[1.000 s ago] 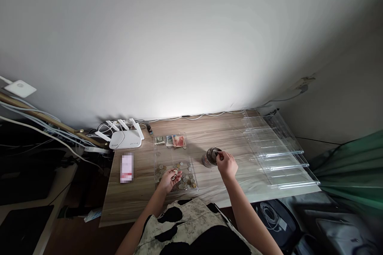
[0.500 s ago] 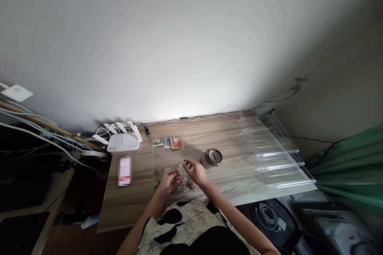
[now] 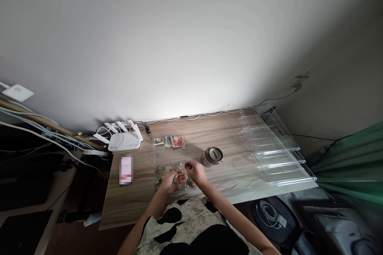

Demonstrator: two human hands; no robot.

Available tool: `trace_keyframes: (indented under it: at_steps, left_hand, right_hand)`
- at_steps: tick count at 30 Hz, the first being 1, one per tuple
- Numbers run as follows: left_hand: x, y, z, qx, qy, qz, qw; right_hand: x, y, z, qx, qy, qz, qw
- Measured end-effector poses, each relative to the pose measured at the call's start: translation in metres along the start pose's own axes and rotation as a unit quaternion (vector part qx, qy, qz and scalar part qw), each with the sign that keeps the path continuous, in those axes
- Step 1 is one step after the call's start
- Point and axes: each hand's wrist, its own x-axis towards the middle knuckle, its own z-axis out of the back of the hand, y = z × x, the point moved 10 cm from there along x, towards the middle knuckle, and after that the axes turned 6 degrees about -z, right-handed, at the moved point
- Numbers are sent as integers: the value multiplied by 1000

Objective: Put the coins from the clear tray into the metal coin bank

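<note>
My left hand (image 3: 171, 182) is turned palm up over a clear plastic tray (image 3: 164, 158) and cups a few coins. Close by on its right, my right hand (image 3: 196, 171) has its fingers curled together in a pinch; whatever lies between the fingertips is too small to make out. Loose coins (image 3: 160, 170) are spread in the tray around and beneath both hands. Along the tray's far side lie red banknotes (image 3: 178, 141) and green banknotes (image 3: 158, 141). A round tin coin bank (image 3: 214, 154) with a slotted lid stands upright just beyond my right hand.
A white router (image 3: 125, 142) and a small dark bottle (image 3: 147, 129) stand at the back left. A pinkish, blurred packet (image 3: 126, 169) lies in front of the router. Clear acrylic trays (image 3: 278, 151) overlap along the table's right side. White cable runs along the wall.
My left hand has opened flatter, showing coins on its palm. The fingers of my right hand have drawn together from a looser, spread pose.
</note>
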Motion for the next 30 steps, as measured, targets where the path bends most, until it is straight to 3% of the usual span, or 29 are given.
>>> trace_keyframes:
  at_steps: [5,7,9,12,16,20,24,27,30]
  left_hand:
    - [1,-10,7,-17,-17,4,1000]
    - [2,-9,10,-34,-17,7,999]
    - [3,-9,11,-38,-10,-1,999]
    - [4,-9,11,-16,8,-27,999]
    - [8,-7,14,15,13,-45,999]
    - [13,-8,19,54,3,-61,997]
    - [12,-10,14,91,33,-70,993]
    - [10,-7,9,100,51,-54,992]
    - [10,-6,5,109,55,-50,991]
  right_hand:
    - [3,-40,100,-3,-225,-24,974]
    - [4,-62,126,-39,-266,-67,961]
    - [5,-79,139,-80,-274,-102,953]
    - [6,-87,139,-136,-255,-118,950]
    - [3,-79,135,-175,-259,-107,944]
    - [-1,-65,138,-174,-275,-84,942]
    - [-13,-46,141,-121,-318,-58,938]
    - [-14,-28,117,-62,-267,-28,961]
    - [-9,-8,59,-1,-109,-7,994]
